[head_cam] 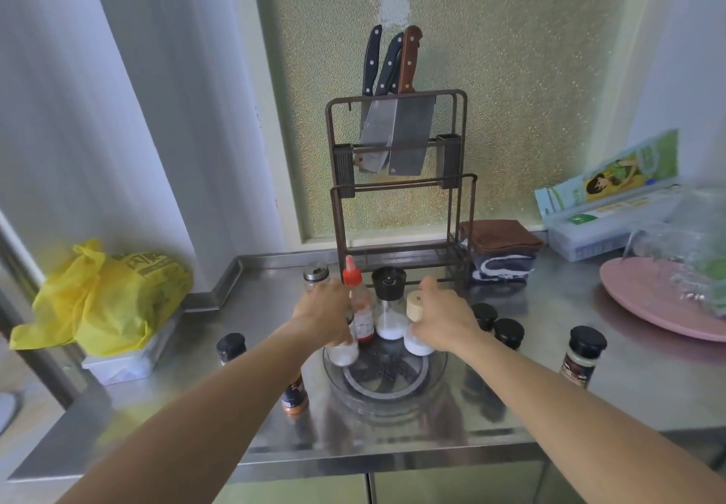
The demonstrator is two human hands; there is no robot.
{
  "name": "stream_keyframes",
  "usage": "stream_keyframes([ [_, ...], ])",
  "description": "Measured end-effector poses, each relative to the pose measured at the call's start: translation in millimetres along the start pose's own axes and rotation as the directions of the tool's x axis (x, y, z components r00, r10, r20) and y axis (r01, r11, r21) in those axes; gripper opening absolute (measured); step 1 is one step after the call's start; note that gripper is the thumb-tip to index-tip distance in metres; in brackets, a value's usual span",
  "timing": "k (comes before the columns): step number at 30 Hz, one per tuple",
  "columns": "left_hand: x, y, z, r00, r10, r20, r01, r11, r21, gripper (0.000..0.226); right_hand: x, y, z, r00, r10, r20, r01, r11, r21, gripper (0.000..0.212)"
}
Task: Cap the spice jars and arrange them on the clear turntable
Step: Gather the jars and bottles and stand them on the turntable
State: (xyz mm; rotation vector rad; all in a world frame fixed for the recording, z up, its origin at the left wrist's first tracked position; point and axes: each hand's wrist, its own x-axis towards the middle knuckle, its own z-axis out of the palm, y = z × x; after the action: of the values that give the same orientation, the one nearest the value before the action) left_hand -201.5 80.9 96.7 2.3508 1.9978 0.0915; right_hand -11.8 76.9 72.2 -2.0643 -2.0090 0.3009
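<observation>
Both hands work over the clear turntable (434, 376) on the steel counter (550, 405): the left hand (324, 317) is wrapped around a jar of white powder (345, 352) at the turntable's back-left, and the right hand (446, 321) grasps a cream-lidded jar (417, 321) at its back-right. Four containers stand on the turntable in a back row: those two jars, a red-capped bottle (359, 307) and a black-topped grinder (389, 303) between them. Off it I count one silver-topped shaker (315, 275) behind, two dark-capped jars (231, 347) at left, three black-capped jars (584, 354) at right, and three knives (393, 118) in one rack (459, 189).
</observation>
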Motion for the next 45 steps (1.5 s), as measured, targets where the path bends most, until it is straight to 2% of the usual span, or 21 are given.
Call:
stream_keyframes([
  [8, -5, -3, -3, 0.998, -0.010, 0.055, 0.011, 1.000, -0.022, 0.057, -15, 4, -9, 0.999, -0.022, -0.033, 0.023, 0.999, 0.034, 0.060],
  [11, -2, -19, -22, 0.994, -0.057, 0.096, 0.064, 0.995, -0.073, 0.063, -24, 10, -25, 0.995, -0.071, -0.070, 0.074, 0.997, 0.031, 0.057],
  [14, 10, -47, -50, 0.992, -0.120, 0.037, 0.122, 0.991, -0.057, 0.051, -29, 19, -42, 0.983, -0.132, -0.126, 0.133, 0.991, 0.002, 0.060],
  [16, 24, -65, -58, 0.991, -0.132, -0.015, 0.132, 0.991, -0.030, 0.050, -30, 29, -58, 0.984, -0.121, -0.131, 0.122, 0.992, 0.006, 0.059],
  [18, 40, -80, -57, 0.992, -0.122, -0.025, 0.121, 0.992, -0.035, 0.059, -25, 43, -73, 0.990, -0.087, -0.111, 0.091, 0.995, 0.027, 0.054],
  [22, 73, -91, -41, 0.999, -0.022, 0.046, 0.023, 1.000, -0.021, 0.075, -14, 75, -94, 1.000, -0.003, -0.008, 0.003, 0.996, 0.089, 0.049],
  [26, 99, -94, -21, 0.993, 0.073, 0.095, -0.071, 0.997, -0.017, 0.078, -11, 97, -98, 0.995, 0.026, 0.093, -0.031, 0.998, 0.056, 0.045],
  [30, 118, -97, 0, 0.988, 0.107, 0.111, -0.109, 0.994, 0.014, 0.073, -4, 101, -85, 0.989, 0.024, 0.146, -0.036, 0.996, 0.082, 0.051],
  [35, 128, -102, 13, 0.996, 0.089, 0.033, -0.088, 0.996, -0.029, 0.059, 7, 93, -60, 0.987, -0.003, 0.158, -0.004, 0.999, 0.043, 0.055],
  [38, 117, -107, 2, 0.998, 0.063, 0.000, -0.063, 0.998, -0.031, 0.055, 9, 88, -52, 0.985, -0.006, 0.175, 0.011, 1.000, -0.027, 0.046],
  [45, 39, -112, -88, 0.986, 0.022, -0.168, -0.040, 0.993, -0.107, 0.048, 7, 81, -50, 0.987, 0.012, 0.157, 0.009, 0.991, -0.134, 0.033],
])
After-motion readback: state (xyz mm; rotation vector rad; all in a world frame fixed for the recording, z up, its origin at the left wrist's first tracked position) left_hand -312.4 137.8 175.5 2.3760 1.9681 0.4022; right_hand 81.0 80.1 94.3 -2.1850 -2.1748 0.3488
